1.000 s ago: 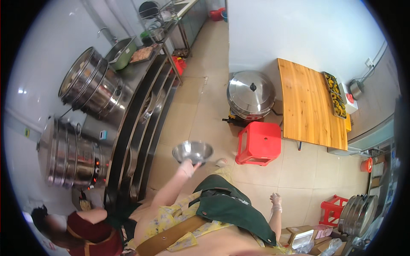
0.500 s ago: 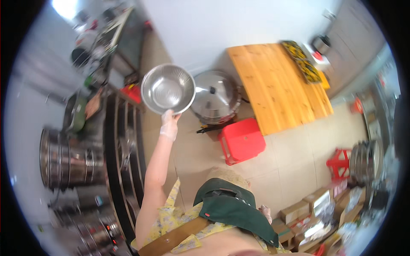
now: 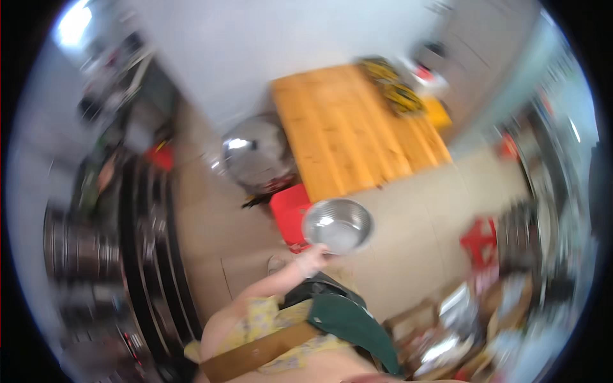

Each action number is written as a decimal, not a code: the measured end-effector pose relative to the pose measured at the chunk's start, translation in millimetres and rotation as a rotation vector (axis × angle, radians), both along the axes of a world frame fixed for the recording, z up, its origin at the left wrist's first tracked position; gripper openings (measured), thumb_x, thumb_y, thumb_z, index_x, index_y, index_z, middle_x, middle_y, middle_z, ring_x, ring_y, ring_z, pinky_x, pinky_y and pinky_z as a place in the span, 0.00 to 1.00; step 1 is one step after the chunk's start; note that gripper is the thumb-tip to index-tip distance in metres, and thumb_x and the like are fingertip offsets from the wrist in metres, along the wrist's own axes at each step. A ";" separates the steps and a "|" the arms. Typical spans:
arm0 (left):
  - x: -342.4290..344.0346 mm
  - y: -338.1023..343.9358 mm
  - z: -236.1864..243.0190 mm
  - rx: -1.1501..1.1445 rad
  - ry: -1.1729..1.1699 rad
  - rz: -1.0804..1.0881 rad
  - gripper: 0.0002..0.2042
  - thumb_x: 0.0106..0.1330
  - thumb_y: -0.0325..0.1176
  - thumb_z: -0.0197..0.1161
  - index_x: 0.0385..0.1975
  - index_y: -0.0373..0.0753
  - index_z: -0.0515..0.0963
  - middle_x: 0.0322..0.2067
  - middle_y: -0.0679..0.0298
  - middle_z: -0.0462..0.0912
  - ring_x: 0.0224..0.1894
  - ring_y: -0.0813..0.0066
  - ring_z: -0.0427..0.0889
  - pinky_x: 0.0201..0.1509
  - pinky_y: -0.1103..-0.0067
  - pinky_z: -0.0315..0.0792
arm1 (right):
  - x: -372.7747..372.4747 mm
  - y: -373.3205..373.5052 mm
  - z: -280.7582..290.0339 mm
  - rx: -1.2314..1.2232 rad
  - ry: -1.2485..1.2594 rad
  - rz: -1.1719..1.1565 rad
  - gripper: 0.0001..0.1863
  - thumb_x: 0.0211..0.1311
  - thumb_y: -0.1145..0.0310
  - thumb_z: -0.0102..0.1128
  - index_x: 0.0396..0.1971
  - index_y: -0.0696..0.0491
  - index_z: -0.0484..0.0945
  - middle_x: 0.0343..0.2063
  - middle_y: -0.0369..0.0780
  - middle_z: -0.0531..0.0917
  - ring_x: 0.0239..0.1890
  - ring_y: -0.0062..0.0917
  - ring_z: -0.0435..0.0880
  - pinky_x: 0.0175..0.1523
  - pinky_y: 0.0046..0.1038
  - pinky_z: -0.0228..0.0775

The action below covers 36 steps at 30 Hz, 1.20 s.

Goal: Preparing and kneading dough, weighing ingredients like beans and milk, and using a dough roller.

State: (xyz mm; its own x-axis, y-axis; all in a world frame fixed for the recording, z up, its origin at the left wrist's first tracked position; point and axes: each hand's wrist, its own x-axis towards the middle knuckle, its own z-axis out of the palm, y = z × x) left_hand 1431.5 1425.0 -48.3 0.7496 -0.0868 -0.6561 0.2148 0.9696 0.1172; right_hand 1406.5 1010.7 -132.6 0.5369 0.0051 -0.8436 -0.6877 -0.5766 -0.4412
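The left hand (image 3: pixel 313 259)'s fingers grip the near rim of a round, silvery metal bowl (image 3: pixel 338 226), seemingly light enough for one hand, right of the square red plastic stool (image 3: pixel 287 212); I cannot tell the unseen right hand's state.

1. The left hand's (image 3: pixel 311 260) fingers (image 3: pixel 322 249) grip the near rim of a steel bowl (image 3: pixel 341 233).
2. The bowl partly hides a red stool (image 3: pixel 290 214).
3. Dark trays (image 3: pixel 393 86) with yellow pieces, blurred, line the wooden tabletop's (image 3: pixel 357 137) edge.
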 end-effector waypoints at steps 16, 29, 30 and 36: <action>-0.4 -95.5 48.2 0.296 0.151 0.325 0.08 0.57 0.28 0.55 0.36 0.37 0.74 0.36 0.59 0.80 0.41 0.67 0.80 0.43 0.72 0.79 | 226.6 78.4 8.6 0.220 -0.218 0.883 0.15 0.60 0.59 0.55 0.36 0.56 0.79 0.32 0.47 0.82 0.37 0.31 0.82 0.42 0.34 0.72; 146.5 49.6 8.2 0.481 0.368 0.261 0.08 0.58 0.24 0.59 0.37 0.31 0.76 0.35 0.55 0.81 0.31 0.63 0.83 0.30 0.72 0.81 | 112.9 64.6 71.3 0.152 -0.194 0.288 0.24 0.62 0.56 0.53 0.50 0.60 0.74 0.37 0.45 0.84 0.37 0.28 0.83 0.39 0.27 0.73; 154.6 52.6 1.9 0.478 0.272 0.268 0.09 0.58 0.26 0.60 0.37 0.31 0.76 0.34 0.55 0.81 0.30 0.63 0.83 0.30 0.73 0.80 | 101.5 64.3 77.7 0.164 -0.174 0.215 0.23 0.62 0.57 0.53 0.48 0.61 0.75 0.36 0.44 0.84 0.35 0.26 0.83 0.37 0.25 0.72; 131.4 86.0 2.5 0.547 0.043 0.090 0.18 0.60 0.34 0.64 0.46 0.32 0.73 0.42 0.55 0.79 0.40 0.68 0.81 0.40 0.75 0.78 | 73.0 106.2 74.4 0.075 -0.161 0.123 0.22 0.62 0.58 0.53 0.46 0.62 0.76 0.35 0.43 0.84 0.33 0.24 0.83 0.37 0.24 0.72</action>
